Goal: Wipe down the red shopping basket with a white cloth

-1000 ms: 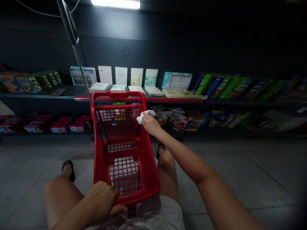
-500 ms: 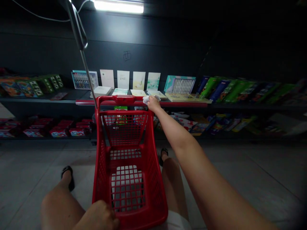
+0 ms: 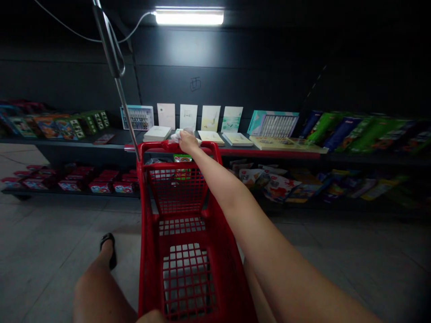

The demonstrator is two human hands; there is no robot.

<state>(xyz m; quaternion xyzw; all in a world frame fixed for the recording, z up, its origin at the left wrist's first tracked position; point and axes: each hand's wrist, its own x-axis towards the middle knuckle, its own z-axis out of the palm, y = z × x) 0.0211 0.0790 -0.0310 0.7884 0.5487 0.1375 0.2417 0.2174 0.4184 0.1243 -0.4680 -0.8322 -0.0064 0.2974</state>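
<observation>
Your right hand (image 3: 188,141) has the white cloth (image 3: 177,138) bunched in its fingers at the handle bar (image 3: 157,146), 12 o'clock on the red cart (image 3: 183,238); cart toward 6 o'clock in view; your left hand (image 3: 151,316) mostly cut off, grip cannot be told; cloth work judged under way; surfaces finished or remaining indistinguishable.

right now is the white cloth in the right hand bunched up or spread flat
Bunched: the white cloth is gathered in the right hand at the red cart's handle, crumpled folds showing.
</observation>
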